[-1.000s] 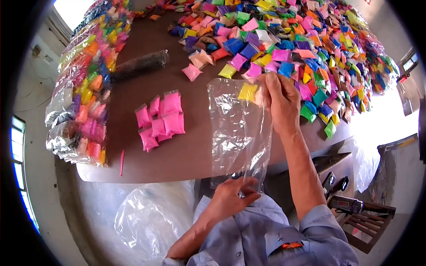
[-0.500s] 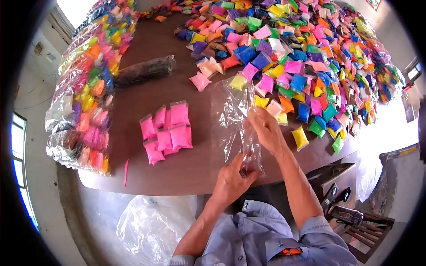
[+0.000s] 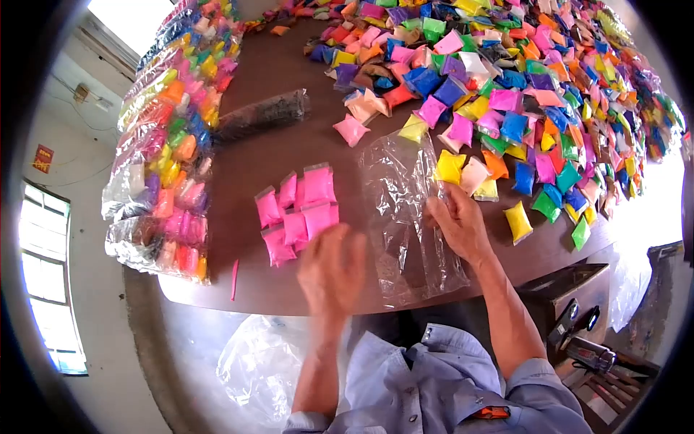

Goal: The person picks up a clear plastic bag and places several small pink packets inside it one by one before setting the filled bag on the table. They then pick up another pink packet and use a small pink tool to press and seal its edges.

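Note:
A clear plastic bag lies flat on the brown table in the head view. My right hand is closed at its right edge, thumb and fingers pinching the film. My left hand is smeared by motion, just in front of the small pink packets, and its fingers cannot be made out. Several of these packets lie grouped in two rows to the left of the bag. A yellow packet shows at the bag's far end.
Many coloured packets are heaped across the right and back. Filled clear bags line the left side. A dark wrapped roll and a thin pink strip lie on the table. Clear plastic sheeting is below the front edge.
My left hand has left the bag's near end and moved left to the pink packets. My right hand stays at the bag's edge. The whole view has shifted slightly.

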The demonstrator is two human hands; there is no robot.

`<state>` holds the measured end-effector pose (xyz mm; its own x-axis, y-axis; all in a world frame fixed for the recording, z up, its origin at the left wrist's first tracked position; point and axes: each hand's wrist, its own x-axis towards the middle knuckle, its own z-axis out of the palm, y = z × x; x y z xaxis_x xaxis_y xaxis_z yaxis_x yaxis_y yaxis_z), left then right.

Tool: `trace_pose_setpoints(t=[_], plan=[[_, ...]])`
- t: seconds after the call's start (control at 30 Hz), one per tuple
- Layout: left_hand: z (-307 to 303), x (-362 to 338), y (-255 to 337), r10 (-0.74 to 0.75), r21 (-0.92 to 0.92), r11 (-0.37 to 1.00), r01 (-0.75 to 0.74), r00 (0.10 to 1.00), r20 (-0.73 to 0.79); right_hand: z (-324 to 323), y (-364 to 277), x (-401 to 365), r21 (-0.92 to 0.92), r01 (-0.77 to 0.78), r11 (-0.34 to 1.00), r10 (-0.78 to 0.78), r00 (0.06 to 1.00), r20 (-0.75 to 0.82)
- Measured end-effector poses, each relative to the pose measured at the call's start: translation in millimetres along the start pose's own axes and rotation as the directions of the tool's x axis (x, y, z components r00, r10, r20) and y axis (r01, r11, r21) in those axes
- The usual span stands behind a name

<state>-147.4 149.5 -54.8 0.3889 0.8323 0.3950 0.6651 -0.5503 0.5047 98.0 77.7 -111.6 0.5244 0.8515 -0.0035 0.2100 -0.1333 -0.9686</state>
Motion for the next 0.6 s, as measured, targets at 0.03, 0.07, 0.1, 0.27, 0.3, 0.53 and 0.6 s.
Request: trace_pose_setpoints(t=[0.03, 0.07, 0.1, 0.27, 0.3, 0.53, 0.6], plan=[[-6, 12, -14, -0.052, 0.082, 0.995, 0.054, 0.998, -0.018, 3, 3, 0, 0.013, 0.001, 1.0, -0.001, 1.0, -0.005], [-10, 24, -28, -0.042, 0.09, 0.995, 0.043, 0.999, -0.015, 6, 5, -1, 0.063, 0.001, 0.998, 0.0, 1.0, -0.025], [-13, 35, -41, -0.02, 0.152, 0.988, 0.019, 1.0, 0.005, 8, 7, -1, 0.111, 0.003, 0.994, 0.002, 0.999, -0.046], [-16, 59, -59, -0.029, 0.248, 0.969, -0.016, 0.984, 0.176, 13, 11, -2, 0.072, 0.044, 0.996, -0.036, 0.993, -0.109], [-15, 60, -61, -0.035, 0.197, 0.98, -0.004, 0.98, 0.195, 13, 11, -3, 0.1, 0.059, 0.993, -0.047, 0.992, -0.117], [-29, 59, -66, -0.104, 0.006, 0.994, 0.106, 0.961, 0.257, 9, 2, -6, 0.033, 0.053, 0.998, -0.049, 0.993, -0.111], [-35, 51, -66, -0.108, -0.067, 0.989, 0.132, 0.954, 0.281, 10, 1, -6, 0.03, 0.044, 0.999, -0.041, 0.994, -0.105]])
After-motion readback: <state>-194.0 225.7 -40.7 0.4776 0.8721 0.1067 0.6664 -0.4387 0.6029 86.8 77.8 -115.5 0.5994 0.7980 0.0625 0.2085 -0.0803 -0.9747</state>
